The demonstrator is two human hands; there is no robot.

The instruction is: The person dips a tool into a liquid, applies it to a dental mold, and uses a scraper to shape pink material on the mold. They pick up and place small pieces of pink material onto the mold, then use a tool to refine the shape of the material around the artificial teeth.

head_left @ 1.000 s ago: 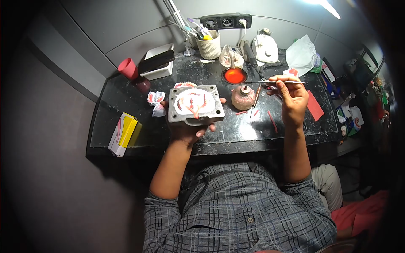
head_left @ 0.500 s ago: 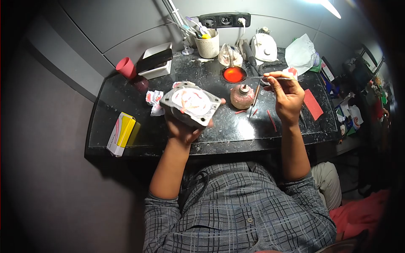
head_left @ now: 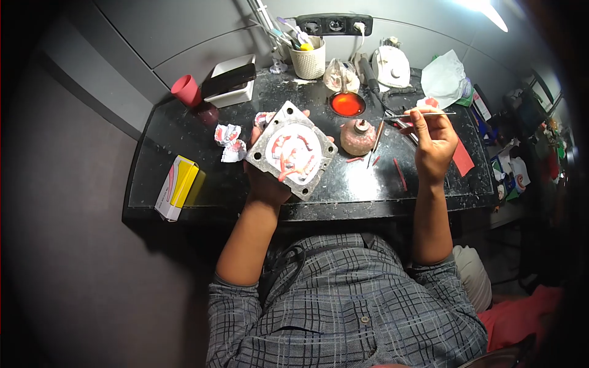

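Note:
My left hand (head_left: 265,181) grips a square grey metal flask (head_left: 292,150) from below, tilted toward me. Its white plaster face holds pink wax pieces and small teeth. My right hand (head_left: 434,142) is raised to the right of it and pinches a thin metal instrument (head_left: 423,115) that points left. A small round pinkish burner (head_left: 358,137) stands on the black worktop (head_left: 184,147) between my two hands.
A dish of glowing orange wax (head_left: 347,104), a tool cup (head_left: 308,60), a white tray (head_left: 233,84), a red cup (head_left: 185,90), crumpled tissues (head_left: 229,142), a yellow-white box (head_left: 176,186), a red wax sheet (head_left: 462,156), and loose wax sticks (head_left: 399,174) lie around. Clutter fills the right edge.
My left hand has turned and tipped the flask, bringing its face up toward me. My right hand has shifted slightly right with the instrument.

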